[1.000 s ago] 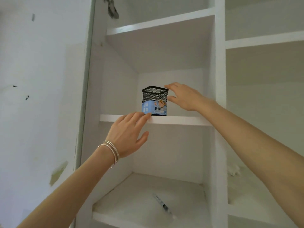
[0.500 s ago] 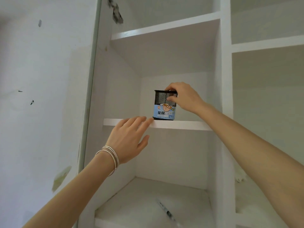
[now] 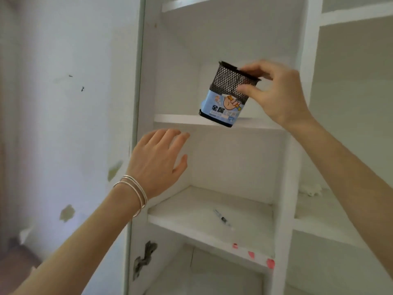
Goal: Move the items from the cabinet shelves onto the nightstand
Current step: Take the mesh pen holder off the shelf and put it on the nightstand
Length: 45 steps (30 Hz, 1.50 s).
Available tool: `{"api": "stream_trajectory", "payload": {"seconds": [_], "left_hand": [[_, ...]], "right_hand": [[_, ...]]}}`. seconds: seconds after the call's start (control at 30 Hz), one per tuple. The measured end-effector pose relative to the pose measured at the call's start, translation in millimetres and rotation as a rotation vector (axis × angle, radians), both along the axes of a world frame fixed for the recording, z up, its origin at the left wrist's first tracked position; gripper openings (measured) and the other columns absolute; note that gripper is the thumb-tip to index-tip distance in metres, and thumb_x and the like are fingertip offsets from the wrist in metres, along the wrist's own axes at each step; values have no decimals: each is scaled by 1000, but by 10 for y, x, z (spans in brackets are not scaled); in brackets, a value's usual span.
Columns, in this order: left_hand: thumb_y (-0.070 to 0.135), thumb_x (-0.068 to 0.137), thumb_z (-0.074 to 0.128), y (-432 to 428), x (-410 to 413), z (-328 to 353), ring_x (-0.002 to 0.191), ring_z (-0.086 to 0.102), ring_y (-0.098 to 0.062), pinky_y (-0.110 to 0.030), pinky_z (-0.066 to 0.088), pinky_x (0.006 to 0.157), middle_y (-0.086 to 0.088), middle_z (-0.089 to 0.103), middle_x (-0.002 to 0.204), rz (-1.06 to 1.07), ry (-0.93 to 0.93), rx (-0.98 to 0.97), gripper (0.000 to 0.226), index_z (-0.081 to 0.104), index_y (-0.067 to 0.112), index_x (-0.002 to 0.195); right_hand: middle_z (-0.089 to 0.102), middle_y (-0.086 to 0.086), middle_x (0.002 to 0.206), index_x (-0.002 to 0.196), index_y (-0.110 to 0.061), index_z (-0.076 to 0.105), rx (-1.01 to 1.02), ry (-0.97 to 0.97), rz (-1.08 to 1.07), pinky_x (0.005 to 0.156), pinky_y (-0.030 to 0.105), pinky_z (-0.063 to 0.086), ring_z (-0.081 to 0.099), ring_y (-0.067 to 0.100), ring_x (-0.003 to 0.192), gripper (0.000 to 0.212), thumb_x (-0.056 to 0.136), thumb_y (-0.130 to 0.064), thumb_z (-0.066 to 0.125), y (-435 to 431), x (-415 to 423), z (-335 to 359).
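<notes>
A: Counting the stock: one mesh pen holder (image 3: 228, 93), two hands, two thin silver bangles (image 3: 136, 191) on the left wrist, one small syringe-like item (image 3: 223, 219) on the lower shelf (image 3: 191, 218), three red marks (image 3: 252, 254) along that shelf's near edge.

B: Position of the pen holder?

A: Off the middle shelf (image 3: 176, 119), held in the air just above and in front of its near edge, tilted with the top leaning right.

B: Grip?

A: Right hand (image 3: 278, 92) clamped on the upper right rim, thumb on the near mesh face, fingers over the top edge. Left hand (image 3: 157, 160) lower and to the left, fingers spread and slack, holding nothing, below the middle shelf's edge.

B: Appearance of the item?

A: Square black wire-mesh cup, dark rim and base. Light blue paper label wraps the lower half, printed with a cartoon hand gripping a pencil and bold dark characters.

B: Surroundings?

A: White cabinet (image 3: 297, 145), open compartments; a crumpled white scrap (image 3: 310, 189) in the right compartment; chipped white wall (image 3: 63, 103) at left.
</notes>
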<state>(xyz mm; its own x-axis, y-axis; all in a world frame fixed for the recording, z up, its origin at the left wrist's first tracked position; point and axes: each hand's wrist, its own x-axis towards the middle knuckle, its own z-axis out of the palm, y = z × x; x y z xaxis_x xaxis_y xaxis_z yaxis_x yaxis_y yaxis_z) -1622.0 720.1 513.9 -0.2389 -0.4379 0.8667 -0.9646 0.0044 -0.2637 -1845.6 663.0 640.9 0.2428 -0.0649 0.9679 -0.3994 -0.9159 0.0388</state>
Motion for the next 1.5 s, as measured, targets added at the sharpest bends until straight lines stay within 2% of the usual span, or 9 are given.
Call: {"api": "stream_trajectory", "payload": {"seconds": [0.17,0.4,0.63,0.73,0.87,1.0,1.27,1.4,1.5], "left_hand": [[33,89,42,679,-123,-474,102,57,-29,-42,42,90,-10,62,113,115,28,13,43,58,9,121],[37,89,38,1587,-306,-1689,109,57,-32,-48,42,94,-11,63,115,397,188,288,47,59,10,123],[35,84,42,2847,-788,-2592,105,57,-29,-43,42,94,-8,63,112,678,387,446,45,62,11,117],[37,84,41,3553,-968,-2906,105,59,-29,-43,44,91,-7,64,113,838,489,514,47,62,12,118],[36,82,42,4521,-1181,-3168,100,61,-29,-43,42,89,-9,65,110,1062,606,563,48,65,11,116],[39,82,41,5431,-1415,-3285,104,59,-27,-43,43,91,-8,65,111,1248,688,551,49,64,13,116],[42,84,38,7255,-1929,-3340,101,61,-24,-41,47,89,-5,66,108,1572,817,479,48,67,17,113],[43,84,37,8233,-2081,-3360,102,60,-24,-41,46,90,-5,66,109,1689,858,434,49,66,17,114],[42,83,37,8840,-2130,-3361,101,61,-25,-42,47,89,-6,67,107,1747,868,414,49,67,16,112]], "right_hand": [[60,-19,93,106,-22,62,88,97,211,88,9,41,57,-13,85,34,75,-15,74,350,-48,-554],[60,-17,86,100,-10,69,398,418,437,78,1,36,53,-19,81,31,71,-4,77,511,160,-1975],[60,-13,78,91,-13,68,543,753,722,67,6,40,55,-1,70,28,69,-1,79,1105,541,-3056],[61,-8,80,93,-10,68,522,862,855,69,5,40,55,-10,71,27,69,-1,78,1595,717,-3338],[67,2,87,94,-10,69,423,1004,1025,71,26,48,57,9,75,25,70,-6,78,2377,951,-3648],[67,1,86,94,-12,68,339,1104,1189,68,32,50,59,13,76,23,72,-7,76,3277,1197,-3844],[55,-24,80,93,-17,68,162,1220,1441,61,9,39,54,-7,73,23,73,-8,74,5397,1515,-4072],[65,-4,91,98,-17,67,73,1217,1531,67,33,49,56,12,82,23,76,-12,72,6460,1612,-4119],[65,-5,91,97,-18,67,8,1171,1576,68,36,49,56,15,85,23,76,-13,72,7154,1635,-4127]]}}
